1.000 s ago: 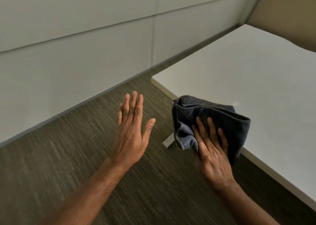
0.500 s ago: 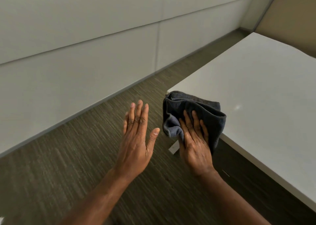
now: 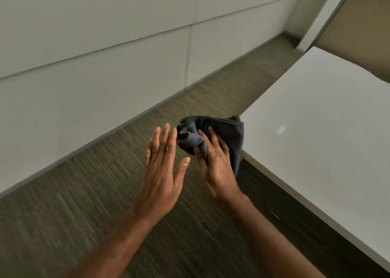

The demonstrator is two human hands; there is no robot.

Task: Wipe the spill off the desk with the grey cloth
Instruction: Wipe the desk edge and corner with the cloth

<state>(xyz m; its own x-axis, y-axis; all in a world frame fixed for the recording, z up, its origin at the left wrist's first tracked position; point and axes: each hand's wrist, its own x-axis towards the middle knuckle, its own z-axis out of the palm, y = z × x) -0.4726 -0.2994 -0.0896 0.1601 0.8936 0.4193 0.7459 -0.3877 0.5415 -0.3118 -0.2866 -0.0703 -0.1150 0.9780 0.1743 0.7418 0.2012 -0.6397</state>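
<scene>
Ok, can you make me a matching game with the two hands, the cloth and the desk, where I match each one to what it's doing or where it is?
Things:
1. left hand
2. right hand
3. grey cloth
4. desk

States:
A. bunched up at the desk's corner
B. white, on the right side of the view
C. open and flat, holding nothing
D. gripping the cloth

Pairs: 1-C, 2-D, 3-A, 4-B

Striped carpet [image 3: 88,203] meets a pale panelled wall [image 3: 95,51].
</scene>
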